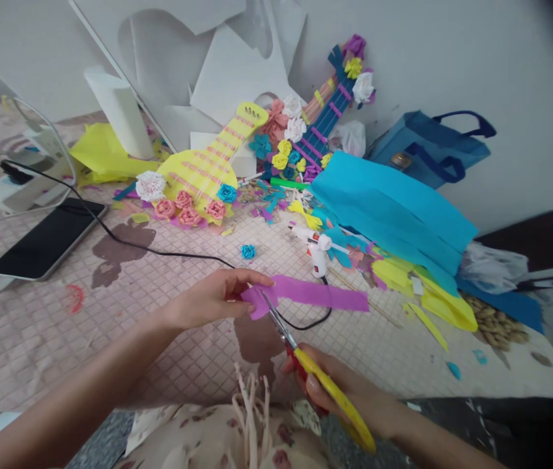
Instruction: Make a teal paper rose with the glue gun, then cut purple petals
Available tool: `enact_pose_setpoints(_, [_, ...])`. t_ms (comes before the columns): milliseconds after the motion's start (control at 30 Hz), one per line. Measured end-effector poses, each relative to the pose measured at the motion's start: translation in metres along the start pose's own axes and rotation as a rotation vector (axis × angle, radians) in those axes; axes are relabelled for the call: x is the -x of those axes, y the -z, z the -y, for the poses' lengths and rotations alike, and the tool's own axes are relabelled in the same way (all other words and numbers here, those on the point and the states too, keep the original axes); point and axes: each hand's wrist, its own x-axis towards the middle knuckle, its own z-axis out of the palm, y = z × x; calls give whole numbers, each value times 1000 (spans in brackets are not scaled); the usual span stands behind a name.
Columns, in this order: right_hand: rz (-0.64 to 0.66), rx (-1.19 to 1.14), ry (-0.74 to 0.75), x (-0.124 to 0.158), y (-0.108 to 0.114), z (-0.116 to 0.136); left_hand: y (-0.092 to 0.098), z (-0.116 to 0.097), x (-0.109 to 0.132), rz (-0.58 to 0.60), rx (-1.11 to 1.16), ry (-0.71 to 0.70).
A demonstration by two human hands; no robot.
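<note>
My left hand (212, 296) pinches a purple crepe paper strip (325, 296) near its left end, above the middle of the table. The strip's longer part stretches off to the right. In my right hand (329, 378) is a pair of scissors (327, 384) with a yellow and a red handle. Their metal blades point up and left and lie across the paper beside my left fingers. A small blue paper flower (248, 251) lies just beyond my left hand. Past the strip lies a white glue gun (316, 254), its black cord running under the paper.
A yellow paper guitar (202, 163) and a blue one (325, 117) with paper flowers lean at the back. Blue paper (393, 215) and yellow paper (423, 296) lie right. A phone (49, 238), power strip (27, 182) and paper roll (122, 114) are left. A black cable (159, 252) crosses the table.
</note>
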Motion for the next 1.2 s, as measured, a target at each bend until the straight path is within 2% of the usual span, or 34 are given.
enact_pose_setpoints(367, [-38, -30, -3, -1, 1, 0, 1, 7, -1, -28, -55, -12])
enact_pose_setpoints(500, [-63, -35, -30, -1, -1, 0, 2, 9, -1, -8, -55, -25])
enact_pose_setpoints(733, [-88, -15, 4, -2, -2, -4, 3, 8, -2, 20, -31, -45])
enact_pose_setpoints(1067, [-133, 30, -107, -3, -3, 1, 4, 8, -2, 6, -23, -50])
enact_pose_setpoints(1200, [-124, 24, -101, -4, -2, -4, 3, 6, -2, 1, -27, -36])
